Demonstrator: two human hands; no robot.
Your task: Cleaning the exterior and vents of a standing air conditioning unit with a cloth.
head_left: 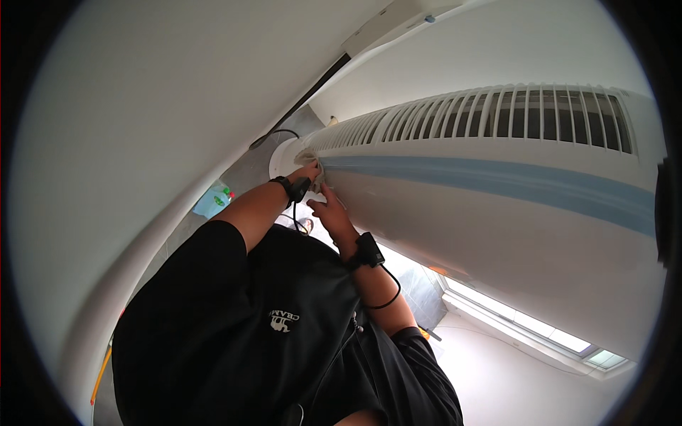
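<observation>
A tall, rounded white floor-standing air conditioner (455, 213) stretches across the right, with a light blue stripe (497, 181) and a slatted vent (469, 117) along it. Near its low end, my left hand (304, 173) is closed around a crumpled greyish-beige cloth (310, 157), which lies against the white casing. My right hand (332, 215) is just below, its thumb and forefinger spread. Its fingertip comes close to the cloth's lower edge; whether they touch I cannot tell. Both wrists carry black straps with small boxes and cables.
A large white curved surface (142, 142) rises close on my left. A dark cable (285, 132) runs by the unit's round base (280, 162). On the grey tiled floor stands a light blue container (212, 202) with red and green parts. A window (526, 326) is at the lower right.
</observation>
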